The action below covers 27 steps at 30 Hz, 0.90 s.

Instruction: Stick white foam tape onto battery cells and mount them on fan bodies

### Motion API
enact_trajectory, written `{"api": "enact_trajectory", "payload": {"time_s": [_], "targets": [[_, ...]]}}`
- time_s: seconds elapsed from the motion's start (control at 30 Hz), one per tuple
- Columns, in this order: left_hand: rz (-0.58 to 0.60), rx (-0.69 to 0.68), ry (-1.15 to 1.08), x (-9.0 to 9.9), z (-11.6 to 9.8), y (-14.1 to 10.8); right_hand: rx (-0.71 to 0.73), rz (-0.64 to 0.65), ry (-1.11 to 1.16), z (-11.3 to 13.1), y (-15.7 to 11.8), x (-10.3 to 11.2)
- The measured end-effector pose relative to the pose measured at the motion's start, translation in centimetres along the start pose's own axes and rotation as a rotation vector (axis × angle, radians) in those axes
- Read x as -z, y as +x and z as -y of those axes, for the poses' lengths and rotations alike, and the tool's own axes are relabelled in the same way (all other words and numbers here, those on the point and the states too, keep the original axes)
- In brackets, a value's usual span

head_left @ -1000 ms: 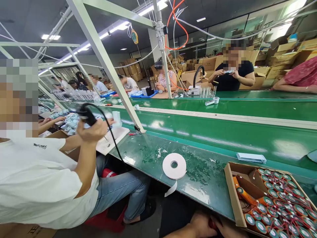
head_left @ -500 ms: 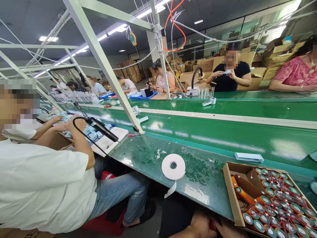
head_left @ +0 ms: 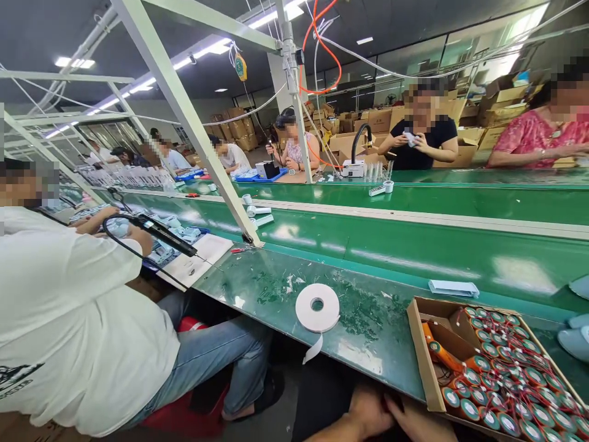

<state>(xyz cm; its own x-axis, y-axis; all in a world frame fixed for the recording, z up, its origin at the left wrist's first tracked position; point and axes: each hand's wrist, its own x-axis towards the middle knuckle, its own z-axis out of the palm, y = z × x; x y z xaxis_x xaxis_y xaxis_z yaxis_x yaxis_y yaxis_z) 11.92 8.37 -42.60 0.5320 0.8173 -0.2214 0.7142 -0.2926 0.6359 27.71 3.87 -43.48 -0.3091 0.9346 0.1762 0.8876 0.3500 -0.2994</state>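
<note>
My left hand (head_left: 369, 410) and my right hand (head_left: 411, 418) are close together at the bottom of the view, below the bench's front edge. Their fingers are curled inward, and whatever lies between them is hidden. On the green bench ahead lies a roll of white tape (head_left: 317, 307), its loose end (head_left: 313, 349) hanging over the edge. To the right of my hands, an open cardboard box (head_left: 418, 350) holds many orange battery cells (head_left: 469, 409) with green-ringed ends and red wires.
A light blue plastic housing (head_left: 453, 288) lies behind the box, beside the green conveyor (head_left: 391, 239). More blue parts (head_left: 575, 337) sit at the right edge. At left, a seated co-worker (head_left: 78, 307) works near a hanging electric screwdriver (head_left: 168, 235). A slanted metal post (head_left: 193, 129) meets the bench.
The whole view has shifted slightly left. My hands stay together below the bench edge; the dark red spot between them no longer shows. The co-worker at left has leaned farther left.
</note>
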Motion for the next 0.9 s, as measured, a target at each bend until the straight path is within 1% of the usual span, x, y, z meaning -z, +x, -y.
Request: {"api": "enact_trajectory", "payload": {"time_s": [0.1,0.17,0.23,0.3,0.37,0.4,0.43,0.5,0.57,0.6,0.63,0.67,0.73,0.77,0.83,0.9], "targets": [[0.030,-0.077,-0.012,0.3,-0.8,-0.5,0.047,0.017,-0.035,-0.1,-0.1,2.2],[0.031,-0.101,-0.035,0.1,-1.5,-1.7,0.108,0.037,-0.077,0.4,-0.4,4.1],[-0.021,-0.093,-0.023,0.2,-2.2,-3.7,0.147,0.065,-0.147,1.7,-0.6,6.2],[-0.136,-0.073,0.062,0.9,-3.1,-6.2,0.126,0.100,-0.209,3.7,-0.5,8.3],[-0.267,-0.044,0.165,2.5,-3.7,-8.7,0.091,0.141,-0.232,6.1,0.0,10.3],[-0.309,-0.031,0.192,3.7,-3.8,-9.8,0.098,0.159,-0.223,7.3,0.4,11.2],[-0.315,-0.023,0.189,4.9,-3.8,-10.8,0.136,0.175,-0.203,8.5,1.0,11.9],[-0.265,-0.025,0.141,7.3,-3.1,-12.5,0.287,0.217,-0.142,10.7,2.4,12.8],[-0.217,-0.020,0.093,8.9,-1.8,-13.9,0.429,0.301,-0.073,12.7,3.9,12.7],[-0.224,0.005,0.083,9.3,-1.0,-14.5,0.430,0.366,-0.046,13.6,4.6,12.2],[-0.259,0.052,0.085,9.3,-0.2,-15.0,0.374,0.435,-0.029,14.4,5.3,11.4],[-0.309,0.112,0.096,9.1,0.6,-15.6,0.283,0.495,-0.021,15.2,5.8,10.5],[-0.404,0.235,0.124,8.0,2.2,-16.5,0.090,0.569,-0.021,16.6,6.7,8.2],[-0.442,0.286,0.134,7.3,2.9,-17.0,0.023,0.585,-0.023,17.3,7.0,7.0],[-0.489,0.355,0.138,5.7,4.2,-17.7,-0.020,0.612,-0.013,18.4,7.4,4.8],[-0.511,0.399,0.122,4.2,5.4,-18.1,-0.041,0.647,0.009,19.2,7.7,3.1]]}}
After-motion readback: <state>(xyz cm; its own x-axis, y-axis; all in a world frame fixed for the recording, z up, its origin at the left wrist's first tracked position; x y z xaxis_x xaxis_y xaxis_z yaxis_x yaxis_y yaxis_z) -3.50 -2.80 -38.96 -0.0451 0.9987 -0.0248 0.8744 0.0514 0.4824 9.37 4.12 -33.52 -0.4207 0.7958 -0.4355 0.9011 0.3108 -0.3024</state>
